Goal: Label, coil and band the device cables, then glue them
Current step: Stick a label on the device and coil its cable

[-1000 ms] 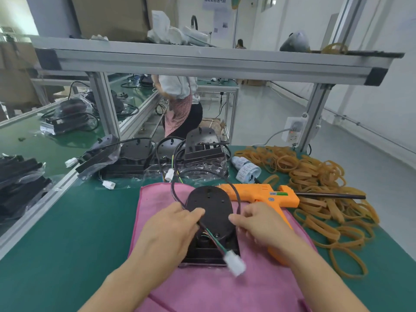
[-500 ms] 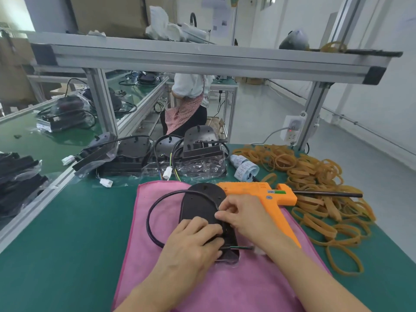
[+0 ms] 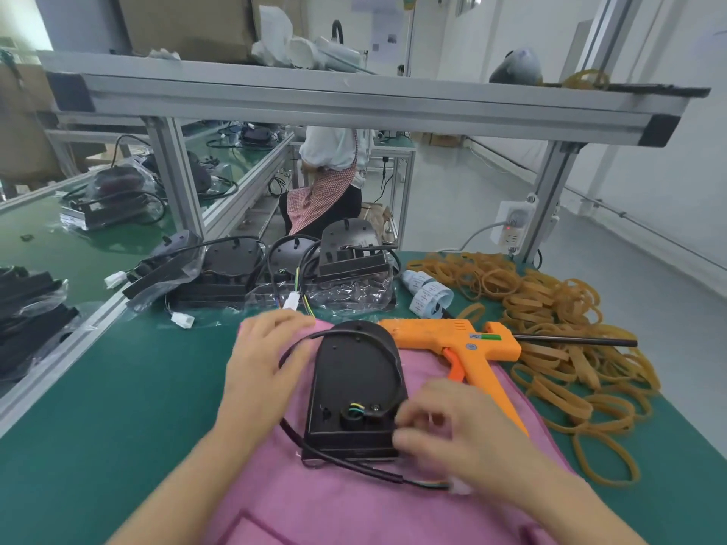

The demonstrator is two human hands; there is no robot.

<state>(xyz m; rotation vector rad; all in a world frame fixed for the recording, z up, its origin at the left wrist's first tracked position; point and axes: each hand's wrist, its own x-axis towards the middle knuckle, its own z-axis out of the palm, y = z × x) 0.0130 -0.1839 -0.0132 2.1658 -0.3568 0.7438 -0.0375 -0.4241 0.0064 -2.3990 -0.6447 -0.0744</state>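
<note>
— Left grip (image 3: 267,359) first: what has it got?
— It lies on the pink cloth (image 3: 354,505) just left of the black device (image 3: 354,391), with the black cable (image 3: 299,344) passing under the fingers. They look curled over the cable, though blur hides exactly how tightly.

— And the right grip (image 3: 444,430)?
— Blurred. It sits at the device's lower right corner, fingers bent. Whether it actually pinches anything I cannot tell.

— Where does the cable run?
— From the left grip it arcs up over the rounded top of the device. Another stretch comes out below the left grip, passes under the device's flat lower edge and ends in bared green and yellow wires (image 3: 432,484) beside the right wrist.

— The device itself?
— Flat on the cloth, rounded end away from the person, with a round port showing green and yellow wires near its lower edge.

— Tools?
— An orange glue gun (image 3: 452,340) lies on its side just right of the device, partly on the cloth. Beyond it, a heap of rubber bands (image 3: 550,308) on the green worktop (image 3: 118,387), with label rolls (image 3: 427,291) near it.

— Further back?
— More black devices in clear bags (image 3: 283,277) in a row at the far edge of the cloth.
</note>
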